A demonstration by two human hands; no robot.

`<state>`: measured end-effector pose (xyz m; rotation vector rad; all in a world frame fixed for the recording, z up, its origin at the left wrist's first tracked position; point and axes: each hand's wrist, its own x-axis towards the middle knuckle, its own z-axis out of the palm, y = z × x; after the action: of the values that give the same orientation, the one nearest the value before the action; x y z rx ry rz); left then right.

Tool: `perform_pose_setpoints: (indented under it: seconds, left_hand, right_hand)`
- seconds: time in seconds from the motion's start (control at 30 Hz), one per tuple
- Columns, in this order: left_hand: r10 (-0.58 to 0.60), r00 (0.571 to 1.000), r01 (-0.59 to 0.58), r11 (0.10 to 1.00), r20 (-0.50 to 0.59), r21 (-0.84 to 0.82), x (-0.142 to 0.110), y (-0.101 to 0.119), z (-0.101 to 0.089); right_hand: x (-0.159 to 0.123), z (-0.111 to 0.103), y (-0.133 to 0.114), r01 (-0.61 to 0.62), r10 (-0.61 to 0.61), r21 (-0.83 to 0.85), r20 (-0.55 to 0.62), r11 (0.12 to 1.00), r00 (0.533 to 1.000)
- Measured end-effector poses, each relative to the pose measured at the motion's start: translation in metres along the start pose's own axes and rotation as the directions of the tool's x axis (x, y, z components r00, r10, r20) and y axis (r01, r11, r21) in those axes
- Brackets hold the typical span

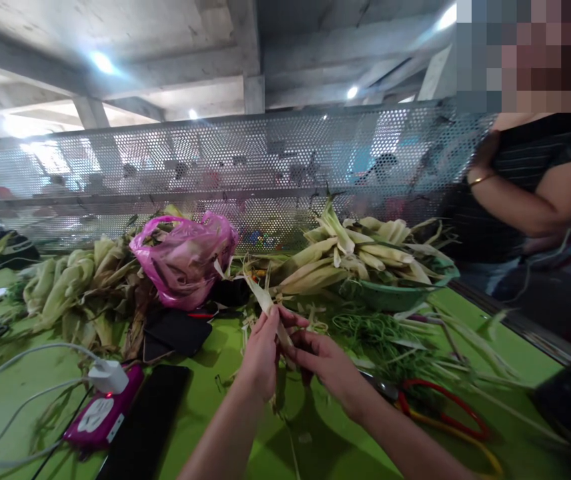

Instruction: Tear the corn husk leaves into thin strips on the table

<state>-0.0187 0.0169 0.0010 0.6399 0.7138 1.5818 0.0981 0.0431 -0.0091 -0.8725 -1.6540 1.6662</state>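
A pale corn husk [260,294] rises from between my two hands at the middle of the green table [330,440]. My left hand [264,350] pinches the husk from the left, thumb and fingers closed around its lower part. From the right, my right hand [323,357] has its fingers closed on the bottom end of the same husk, close against the left hand. The exact grip of the right fingertips is partly hidden. Scissors [440,403] with red and yellow handles lie by my right forearm. Thin green strands [383,341] are heaped beyond them.
Corn husks [365,250] overflow a green basket [405,293]. A pink plastic bag [188,260] stands beside more husks [73,287]. A phone [148,423] and purple power strip [98,417] lie front left. Behind is a perforated metal screen [205,160]; a person [530,180] stands right.
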Motion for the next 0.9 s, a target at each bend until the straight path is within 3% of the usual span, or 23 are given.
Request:
perform_pose_setpoints:
  seconds: [0.3, 0.43, 0.53, 0.7, 0.9]
  left_hand:
    - [0.101, 0.994, -0.1, 0.995, 0.042, -0.021, 0.001, 0.008, -0.002]
    - [0.084, 0.995, -0.082, 0.996, 0.045, -0.037, 0.003, 0.011, -0.003]
    - [0.043, 0.998, -0.046, 0.997, 0.049, 0.069, 0.003, 0.011, -0.005]
    - [-0.132, 0.986, 0.1, 0.958, 0.104, 0.268, 0.0, 0.004, -0.005]
    - [-0.243, 0.957, 0.153, 0.888, 0.159, 0.433, -0.004, -0.006, 0.001]
  right_hand:
    - [0.0, 0.003, 0.013, 0.029, -0.023, -0.122, 0.052, 0.992, 0.998]
    - [-0.002, 0.001, 0.012, 0.025, -0.007, -0.233, 0.08, 0.972, 0.997]
    - [-0.002, -0.008, -0.001, 0.067, -0.048, -0.295, 0.07, 0.953, 0.996]
    - [-0.001, -0.024, -0.021, 0.15, -0.179, -0.161, -0.184, 0.975, 0.966]
    - [-0.004, -0.026, -0.023, 0.183, -0.175, 0.033, -0.172, 0.983, 0.969]
